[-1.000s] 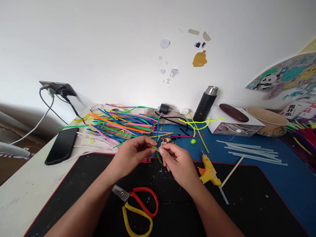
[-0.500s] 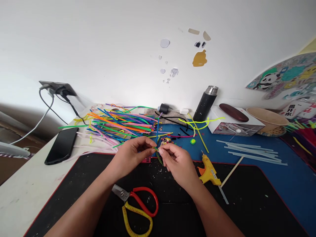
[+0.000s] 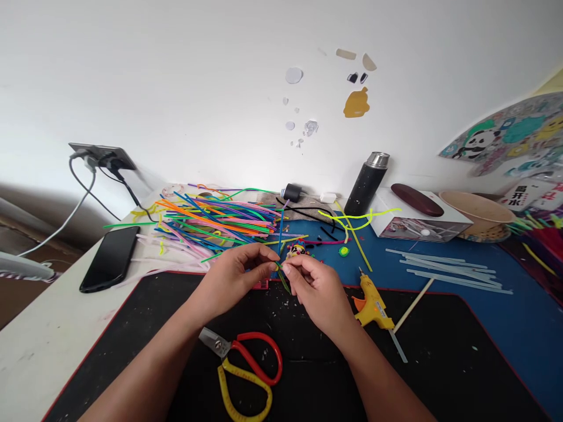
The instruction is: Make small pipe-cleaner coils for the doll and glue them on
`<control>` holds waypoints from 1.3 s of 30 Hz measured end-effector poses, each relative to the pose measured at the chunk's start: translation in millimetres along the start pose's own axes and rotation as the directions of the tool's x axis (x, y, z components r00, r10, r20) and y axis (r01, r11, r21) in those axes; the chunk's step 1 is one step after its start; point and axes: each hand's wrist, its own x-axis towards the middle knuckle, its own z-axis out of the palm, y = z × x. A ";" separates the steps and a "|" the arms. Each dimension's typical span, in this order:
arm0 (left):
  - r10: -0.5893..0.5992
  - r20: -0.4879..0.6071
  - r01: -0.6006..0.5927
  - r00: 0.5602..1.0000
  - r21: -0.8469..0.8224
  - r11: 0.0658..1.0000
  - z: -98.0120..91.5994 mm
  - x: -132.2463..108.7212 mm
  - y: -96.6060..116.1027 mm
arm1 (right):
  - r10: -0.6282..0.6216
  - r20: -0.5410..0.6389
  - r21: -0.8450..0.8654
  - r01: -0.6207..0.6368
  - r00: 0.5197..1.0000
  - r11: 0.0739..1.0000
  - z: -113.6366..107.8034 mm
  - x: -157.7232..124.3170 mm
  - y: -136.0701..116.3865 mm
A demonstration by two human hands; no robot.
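My left hand [image 3: 240,272] and my right hand [image 3: 314,284] meet above the back of the black mat, thumbs and forefingers pinched. Between the fingertips runs a short green pipe cleaner [image 3: 284,282], its lower end hanging below the pinch. Both hands grip it; the fingers hide much of it. Just behind them lies a small multicoloured figure [image 3: 297,248] of red, yellow and blue. A blue pipe cleaner [image 3: 280,231] stretches away behind the fingertips. Red-and-yellow-handled scissors [image 3: 246,366] lie on the mat below my hands. To the right is a yellow hot glue gun [image 3: 373,302].
A heap of coloured pipe cleaners [image 3: 220,218] covers the back left, near a black phone [image 3: 109,258]. At the back right stand a black thermos [image 3: 366,183] and a white box [image 3: 422,225]. Several translucent glue sticks [image 3: 457,272] lie on the blue surface. Under everything spreads the black mat [image 3: 325,387].
The green pipe cleaner has turned slightly between my fingertips. Both hands keep almost the same place and pinch; nothing else has visibly moved.
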 end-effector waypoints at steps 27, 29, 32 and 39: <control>-0.067 -0.009 0.066 0.998 -0.060 0.996 7.0 3.1 -2.8 | -0.285 -0.040 -0.459 0.236 0.958 0.856 5.3 -1.9 5.5; -0.077 -0.026 0.074 0.997 -0.105 0.992 11.0 3.4 -4.0 | -0.295 -0.053 -0.482 0.235 0.954 0.844 5.5 -2.0 5.7; -0.095 -0.044 0.087 0.995 -0.153 0.984 17.3 3.5 -5.0 | -0.290 -0.086 -0.506 0.209 0.953 0.837 6.3 -2.3 6.4; -0.136 -0.100 0.108 0.986 -0.246 0.963 27.3 3.6 -8.9 | -0.261 -0.121 -0.506 0.167 0.958 0.847 8.3 -2.3 7.8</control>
